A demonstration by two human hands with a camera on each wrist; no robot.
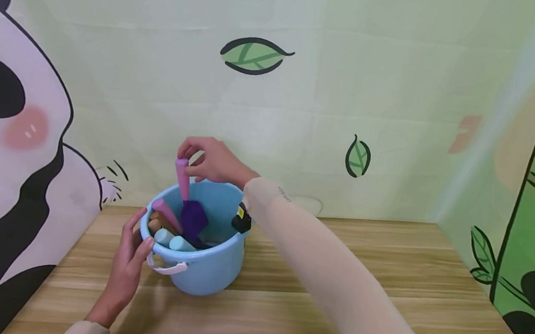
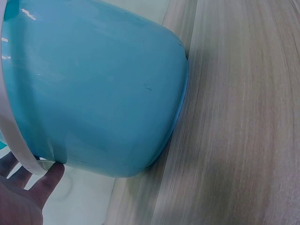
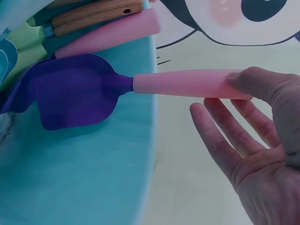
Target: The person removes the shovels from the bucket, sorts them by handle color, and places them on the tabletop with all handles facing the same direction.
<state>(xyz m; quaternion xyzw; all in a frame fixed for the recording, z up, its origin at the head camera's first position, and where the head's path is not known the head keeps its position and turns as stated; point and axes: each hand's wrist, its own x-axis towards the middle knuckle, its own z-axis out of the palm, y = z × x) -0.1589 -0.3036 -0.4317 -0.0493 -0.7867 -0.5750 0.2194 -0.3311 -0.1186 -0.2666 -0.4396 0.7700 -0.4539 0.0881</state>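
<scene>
A light blue bucket (image 1: pixel 219 270) stands upright on the wooden table. My left hand (image 1: pixel 124 266) holds its rim at the left side, thumb toward the front, close to the white bail handle (image 1: pixel 170 269). My right hand (image 1: pixel 217 161) is above the bucket's back rim and pinches the end of a toy shovel's pink handle (image 3: pixel 178 83) between thumb and fingers. The shovel's purple blade (image 3: pixel 77 89) points down inside the bucket. Beside it lean another pink handle (image 1: pixel 166 212), a wooden handle (image 3: pixel 96 18) and two light blue handles (image 1: pixel 181 243); their lower ends are mostly hidden.
A black object with a yellow mark (image 1: pixel 241 219) shows at the bucket's right rim, by the right wrist. The wooden table (image 1: pixel 302 310) extends right of the bucket. Behind it hangs a pale green backdrop (image 1: pixel 313 96) with a panda, leaves and bamboo.
</scene>
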